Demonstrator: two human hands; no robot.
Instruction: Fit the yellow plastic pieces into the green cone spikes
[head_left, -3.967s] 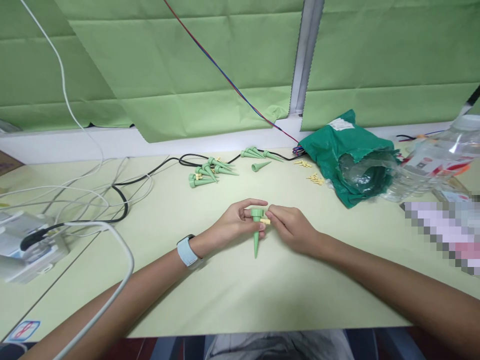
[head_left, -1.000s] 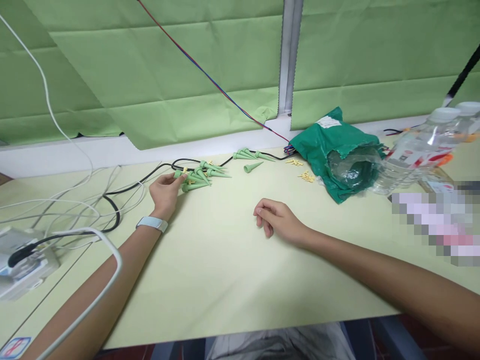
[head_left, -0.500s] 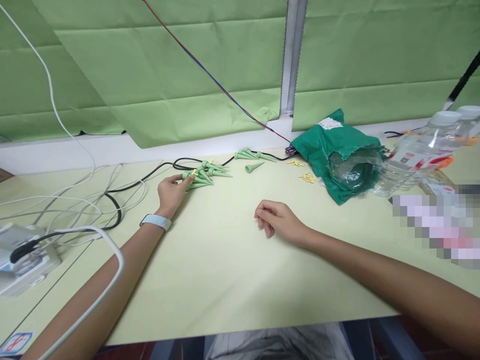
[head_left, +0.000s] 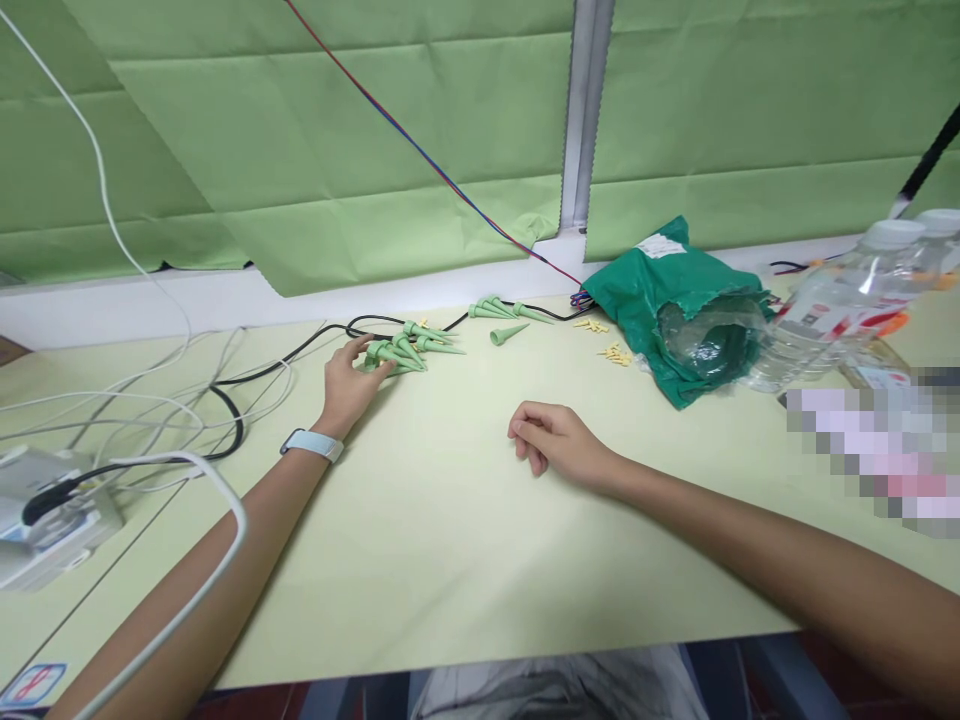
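My left hand point(head_left: 352, 385), a pale blue band at its wrist, is at the left end of a pile of green plastic cone-shaped spikes point(head_left: 405, 350). Its thumb and fingers are apart around the nearest spikes; no spike is lifted. The fingertips are partly hidden. My right hand point(head_left: 559, 440) rests on the table with its fingers loosely curled and nothing visible in them. Beyond it lie a single green spike point(head_left: 508, 335) and a further group of spikes point(head_left: 491, 307). Small yellow plastic pieces point(head_left: 616, 354) lie to their right.
A torn green plastic bag point(head_left: 645, 290) lies at the back right, beside clear water bottles point(head_left: 840, 290). Black and white cables point(head_left: 232, 420) tangle on the left near a white device point(head_left: 52, 520). A white cable point(head_left: 225, 560) crosses above my left forearm.
My left hand has moved slightly right, and its thumb and fingers have spread. The small yellow piece seen at its fingertips before no longer shows there. My right hand stays put.
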